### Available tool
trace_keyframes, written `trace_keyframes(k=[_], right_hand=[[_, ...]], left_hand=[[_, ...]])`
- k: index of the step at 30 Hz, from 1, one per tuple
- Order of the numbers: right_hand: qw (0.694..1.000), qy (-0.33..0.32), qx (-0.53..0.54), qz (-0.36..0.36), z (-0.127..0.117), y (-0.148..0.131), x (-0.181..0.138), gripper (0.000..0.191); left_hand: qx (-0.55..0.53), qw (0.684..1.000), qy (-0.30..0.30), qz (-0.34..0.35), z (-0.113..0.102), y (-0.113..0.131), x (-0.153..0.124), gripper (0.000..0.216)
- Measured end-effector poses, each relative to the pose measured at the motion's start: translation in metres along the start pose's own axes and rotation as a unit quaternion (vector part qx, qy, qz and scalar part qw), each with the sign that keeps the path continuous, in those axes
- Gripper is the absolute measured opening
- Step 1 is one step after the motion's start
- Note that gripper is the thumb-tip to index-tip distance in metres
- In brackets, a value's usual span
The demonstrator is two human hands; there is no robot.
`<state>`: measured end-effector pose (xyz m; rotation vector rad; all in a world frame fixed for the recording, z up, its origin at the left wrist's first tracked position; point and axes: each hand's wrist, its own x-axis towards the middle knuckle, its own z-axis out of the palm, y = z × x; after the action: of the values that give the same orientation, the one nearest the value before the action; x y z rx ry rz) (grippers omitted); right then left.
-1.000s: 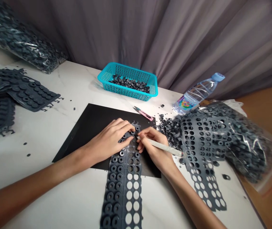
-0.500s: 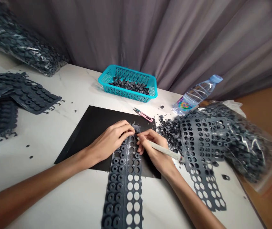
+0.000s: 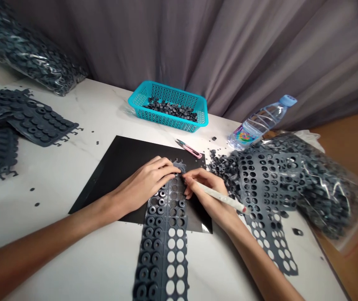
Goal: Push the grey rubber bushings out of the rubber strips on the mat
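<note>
A dark grey rubber sheet (image 3: 166, 238) with rows of round grommets runs toward me; its right-hand columns are mostly open holes. Its far end rests on a black mat (image 3: 103, 167). My left hand (image 3: 149, 177) lies over the far end, fingers together and closed on the sheet there; the fingertips partly cover it. My right hand (image 3: 208, 190) is closed around a whitish pen-like stick (image 3: 219, 195) with a reddish back end. The stick's tip is hidden by the fingers, at the sheet's far right corner. Thread snips (image 3: 191, 150) with pink handles lie beyond.
A turquoise basket (image 3: 169, 119) holds small dark rubber pieces. To the right are loose pieces (image 3: 226, 169), punched-out sheets (image 3: 262, 196), a filled plastic bag (image 3: 326, 205) and a water bottle (image 3: 257, 125). More sheets (image 3: 37, 119) and a full bag (image 3: 34, 58) lie left.
My right hand has shifted slightly right, and the stick's back end has swung a little right. My left fingers reach slightly farther right over the sheet. The view has moved slightly.
</note>
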<state>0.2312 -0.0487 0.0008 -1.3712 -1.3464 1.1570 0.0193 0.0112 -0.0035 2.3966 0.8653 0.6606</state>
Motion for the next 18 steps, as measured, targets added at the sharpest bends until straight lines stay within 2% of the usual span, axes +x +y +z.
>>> trace_keyframes(k=[5, 18], right_hand=[[1.000, 0.021, 0.002, -0.011, 0.0072, 0.0053, 0.0003, 0.016], [0.999, -0.003, -0.038, -0.031, 0.0081, 0.0095, 0.0007, 0.018]], left_hand=[[-0.006, 1.000, 0.007, 0.006, 0.0008, -0.0013, 0.0000, 0.025], [0.030, 0.999, -0.014, 0.033, 0.0007, -0.0063, -0.0010, 0.026]])
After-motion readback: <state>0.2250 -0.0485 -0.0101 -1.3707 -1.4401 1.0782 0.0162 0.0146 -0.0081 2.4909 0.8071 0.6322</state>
